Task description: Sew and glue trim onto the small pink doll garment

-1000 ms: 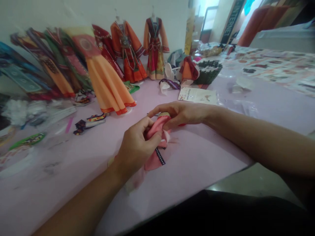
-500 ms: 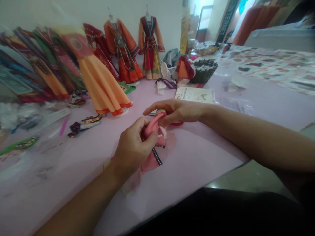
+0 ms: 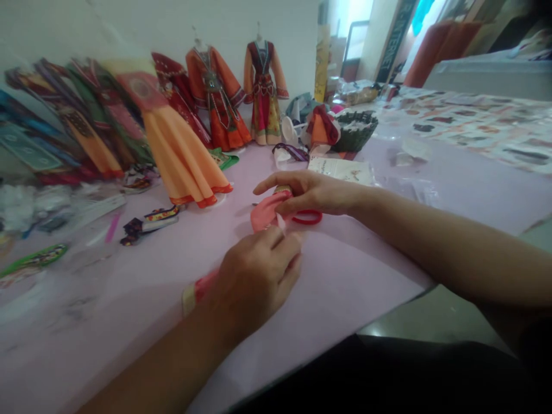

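A small pink doll garment (image 3: 264,214) with gold-trimmed ends lies under both hands. My right hand (image 3: 317,192) grips it near one gold-edged end, thumb pressed on the cloth and index finger stretched out. My left hand (image 3: 263,270) is closed, its fingertips at the lower edge of the pink cloth by a bit of white; exactly what they pinch is hidden. The garment's other gold-edged end shows beside my left wrist. Scissors with a red handle (image 3: 311,218) lie beneath my right hand, partly covered.
Several doll dresses stand at the back, including an orange one (image 3: 181,155) close by. A dark green basket (image 3: 354,129) and a printed card (image 3: 340,168) are beyond my right hand. Ribbon pieces (image 3: 149,224) lie at left. The table edge runs near my body.
My left hand has turned over, its back now upward, and moved right and down along the cloth. The garment's dark beaded trim is now hidden. More of the red scissor handle shows.
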A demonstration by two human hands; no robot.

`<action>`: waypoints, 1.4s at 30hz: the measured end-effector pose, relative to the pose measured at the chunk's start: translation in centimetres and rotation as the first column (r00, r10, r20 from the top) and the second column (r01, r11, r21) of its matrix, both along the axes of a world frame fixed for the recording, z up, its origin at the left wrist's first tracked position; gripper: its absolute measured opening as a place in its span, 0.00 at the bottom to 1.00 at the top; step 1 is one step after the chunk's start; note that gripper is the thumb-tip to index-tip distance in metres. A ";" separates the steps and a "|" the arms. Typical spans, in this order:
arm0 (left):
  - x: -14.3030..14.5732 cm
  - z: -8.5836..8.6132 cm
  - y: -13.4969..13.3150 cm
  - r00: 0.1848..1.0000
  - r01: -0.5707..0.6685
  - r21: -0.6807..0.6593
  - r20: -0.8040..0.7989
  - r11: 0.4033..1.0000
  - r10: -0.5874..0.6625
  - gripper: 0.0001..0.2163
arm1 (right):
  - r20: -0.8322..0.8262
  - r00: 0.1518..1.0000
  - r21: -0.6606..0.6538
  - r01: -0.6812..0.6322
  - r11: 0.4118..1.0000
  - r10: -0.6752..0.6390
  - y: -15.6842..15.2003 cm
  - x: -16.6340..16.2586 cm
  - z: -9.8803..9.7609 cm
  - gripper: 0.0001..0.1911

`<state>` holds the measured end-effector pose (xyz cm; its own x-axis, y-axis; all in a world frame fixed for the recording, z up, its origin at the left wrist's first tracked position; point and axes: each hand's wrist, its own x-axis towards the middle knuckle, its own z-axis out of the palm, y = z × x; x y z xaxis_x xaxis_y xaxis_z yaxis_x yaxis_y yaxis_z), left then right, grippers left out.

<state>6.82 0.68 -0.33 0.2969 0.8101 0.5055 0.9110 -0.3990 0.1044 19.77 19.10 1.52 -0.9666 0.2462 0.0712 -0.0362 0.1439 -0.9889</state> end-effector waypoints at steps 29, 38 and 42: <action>-1.0 0.7 0.8 0.547 -0.111 -0.437 0.723 0.893 0.422 0.07 | -0.045 0.999 -0.149 -0.033 0.988 0.027 0.5 -0.1 -0.7 0.22; -0.2 0.5 0.7 0.621 -0.178 -0.344 0.687 0.922 0.376 0.11 | -0.030 0.999 -0.180 -0.029 0.983 0.024 0.2 -0.2 -0.7 0.22; -0.1 0.3 0.4 0.739 -0.261 -0.250 0.570 0.932 0.360 0.11 | -0.018 0.999 -0.188 -0.038 0.982 0.035 0.0 -0.3 -0.7 0.22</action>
